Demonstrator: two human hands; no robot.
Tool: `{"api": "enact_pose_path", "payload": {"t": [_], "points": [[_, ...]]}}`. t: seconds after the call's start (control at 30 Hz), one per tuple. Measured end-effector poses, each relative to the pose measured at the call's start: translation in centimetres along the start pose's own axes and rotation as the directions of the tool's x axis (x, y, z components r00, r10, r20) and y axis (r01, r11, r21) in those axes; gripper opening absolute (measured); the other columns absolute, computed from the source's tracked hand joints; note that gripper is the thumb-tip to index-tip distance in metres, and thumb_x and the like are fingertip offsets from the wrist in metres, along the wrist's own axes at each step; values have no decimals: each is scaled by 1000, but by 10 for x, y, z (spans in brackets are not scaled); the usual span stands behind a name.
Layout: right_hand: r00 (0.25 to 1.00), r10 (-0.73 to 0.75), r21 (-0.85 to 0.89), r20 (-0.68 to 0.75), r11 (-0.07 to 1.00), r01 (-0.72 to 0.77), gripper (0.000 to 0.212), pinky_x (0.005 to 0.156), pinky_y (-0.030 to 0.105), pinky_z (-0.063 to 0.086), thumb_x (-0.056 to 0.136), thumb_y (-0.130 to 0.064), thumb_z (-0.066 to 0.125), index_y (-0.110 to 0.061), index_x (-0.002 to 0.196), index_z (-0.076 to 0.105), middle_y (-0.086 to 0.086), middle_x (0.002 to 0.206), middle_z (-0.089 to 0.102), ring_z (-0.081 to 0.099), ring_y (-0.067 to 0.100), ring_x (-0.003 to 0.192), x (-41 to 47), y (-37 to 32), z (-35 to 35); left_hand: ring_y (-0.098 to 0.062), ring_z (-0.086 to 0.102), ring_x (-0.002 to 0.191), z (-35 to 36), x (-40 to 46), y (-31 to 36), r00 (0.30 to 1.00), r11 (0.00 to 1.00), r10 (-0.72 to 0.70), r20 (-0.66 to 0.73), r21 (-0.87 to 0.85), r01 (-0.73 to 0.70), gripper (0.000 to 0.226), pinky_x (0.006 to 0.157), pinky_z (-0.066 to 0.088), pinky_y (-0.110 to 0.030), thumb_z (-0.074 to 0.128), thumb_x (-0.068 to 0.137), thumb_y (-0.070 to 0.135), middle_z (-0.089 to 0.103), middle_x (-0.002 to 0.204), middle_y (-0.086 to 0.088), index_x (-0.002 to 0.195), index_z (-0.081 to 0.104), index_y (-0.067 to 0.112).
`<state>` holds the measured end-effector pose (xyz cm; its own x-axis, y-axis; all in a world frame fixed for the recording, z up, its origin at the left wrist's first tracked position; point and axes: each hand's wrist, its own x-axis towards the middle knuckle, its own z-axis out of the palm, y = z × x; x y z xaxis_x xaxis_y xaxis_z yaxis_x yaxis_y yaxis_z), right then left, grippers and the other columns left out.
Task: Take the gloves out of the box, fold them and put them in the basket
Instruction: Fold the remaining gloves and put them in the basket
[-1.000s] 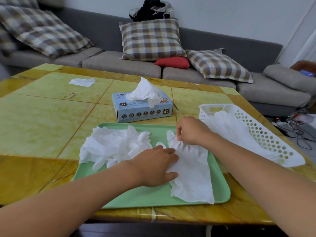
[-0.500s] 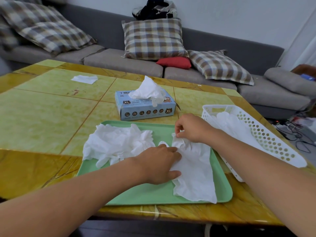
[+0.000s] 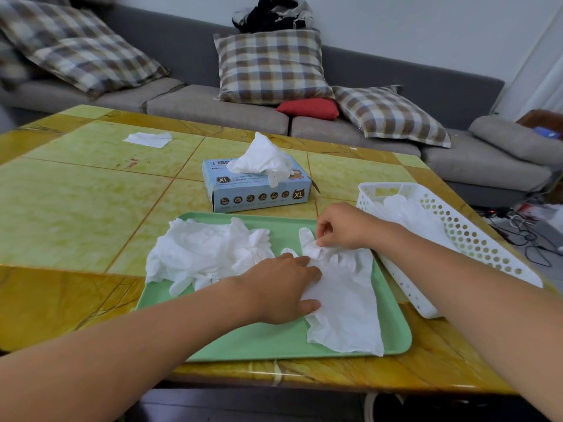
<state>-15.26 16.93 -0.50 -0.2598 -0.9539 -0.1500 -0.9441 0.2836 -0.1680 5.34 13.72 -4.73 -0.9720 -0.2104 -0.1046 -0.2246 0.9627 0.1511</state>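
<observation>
- Left hand (image 3: pixel 285 287), lower centre of the frame: lies palm-down with fingers spread loosely, pressing the near side of a flat white glove (image 3: pixel 342 303); it grips nothing.
- Right hand (image 3: pixel 342 226), just beyond it: thumb and forefinger are pinched on the glove's finger end, which is slightly raised and crumpled.
- The step in hand appears to be the fold. It likely goes best if the left palm anchors the cuff half while the pinched end is carried over toward the cuff in one smooth pass. The thin film looks prone to wrinkling or clinging, so a light press along the crease should help.
- Green tray (image 3: pixel 274 342), centre: bears this glove on its right half and a loose pile of gloves (image 3: pixel 207 251) on its left.
- White perforated basket (image 3: pixel 475 239), right of the tray: already holds white gloves.
- Blue glove box (image 3: pixel 259 190), beyond the tray: one glove (image 3: pixel 262 156) protrudes from its slot.
- Yellow-green tiled table (image 3: pixel 91 202): glossy, with a white sheet (image 3: pixel 147 138) lying at upper left.
- Grey sofa (image 3: pixel 213 108), top of the frame: carries plaid cushions (image 3: pixel 271 65), a red cushion (image 3: pixel 307 108) and dark clothing; cables lie on the floor at far right.
</observation>
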Motion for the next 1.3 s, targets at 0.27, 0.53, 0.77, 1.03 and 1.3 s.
{"api": "enact_pose_path", "payload": {"t": [0.27,0.53,0.77,1.03,1.3], "points": [[995,-65,-14,-79,998,64,14,74,36,56,86,-17,76,-23,75,70,-4,84,70,66,17,82,3,-9,-5,-31,51,119,-2,-1,1,1000,999,19,-15,-26,-20,53,95,49,-47,50,98,52,41,146,-6,141,48,22],[959,-125,-29,-253,992,122,15,76,34,52,91,-16,69,-21,104,68,-2,104,66,60,12,84,4,-15,-6,-29,53,122,-7,-3,0,996,998,2,-84,-56,-6,54,96,48,-44,50,101,47,17,160,3,148,40,22],[923,-170,-99,346,971,216,37,76,31,56,77,4,61,-28,94,69,-15,92,65,63,7,85,-108,3,-15,-1,55,85,-20,-12,-2,944,924,258,-205,-234,-304,42,75,50,-21,63,74,19,57,107,11,115,68,29],[936,-288,129,203,955,265,50,94,28,46,81,-18,75,-41,123,60,-15,119,50,51,7,108,-142,15,20,0,59,94,0,-14,-3,955,896,265,-132,-332,-294,27,82,48,-16,63,86,35,58,117,19,111,73,37],[987,-124,607,-100,779,160,22,72,19,48,98,-10,62,-27,90,72,-18,86,70,60,2,75,-141,11,33,-1,56,66,1,-3,11,971,589,-135,-196,-804,-81,29,65,45,-22,58,101,33,65,72,11,91,72,9]]}}
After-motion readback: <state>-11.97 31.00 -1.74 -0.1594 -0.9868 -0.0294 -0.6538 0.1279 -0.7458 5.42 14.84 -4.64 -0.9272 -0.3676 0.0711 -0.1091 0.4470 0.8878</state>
